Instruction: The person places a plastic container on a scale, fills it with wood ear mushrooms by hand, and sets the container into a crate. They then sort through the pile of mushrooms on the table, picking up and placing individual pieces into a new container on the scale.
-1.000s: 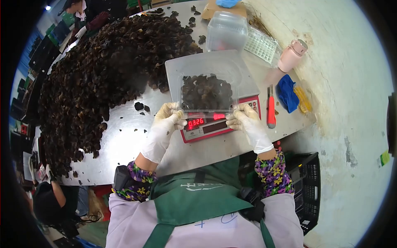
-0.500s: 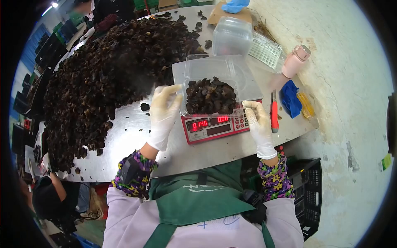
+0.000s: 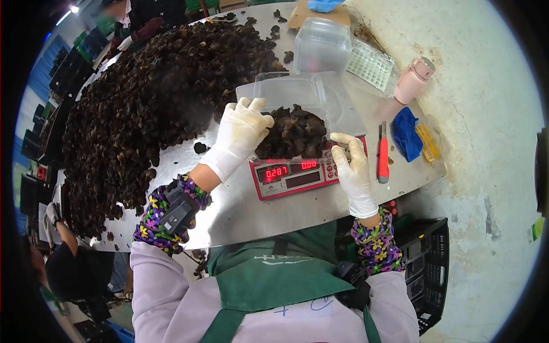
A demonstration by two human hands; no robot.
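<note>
A clear plastic box with its lid folded back holds dark, crinkled pieces [image 3: 294, 134] and rests on a red digital scale [image 3: 291, 180], whose display reads 0.287. My left hand [image 3: 240, 134], in a white glove, lies over the box's left side, its fingers curled at the dark pieces; what its fingertips grip, if anything, is hidden. At the box's right edge, my right hand [image 3: 353, 168], also gloved, has thumb and forefinger apart and nothing visible between them.
A large heap of dark pieces [image 3: 148, 103] covers the table's left. Stacked clear boxes [image 3: 322, 46], a red cutter [image 3: 383, 157], a blue cloth [image 3: 406, 134] and a pink bottle [image 3: 414, 80] lie beyond or right of the scale. Two people work at the left.
My left hand has moved right and up over the box, and its fingers have curled. The reading went from 0.146 to 0.287. My right hand shifted slightly.
</note>
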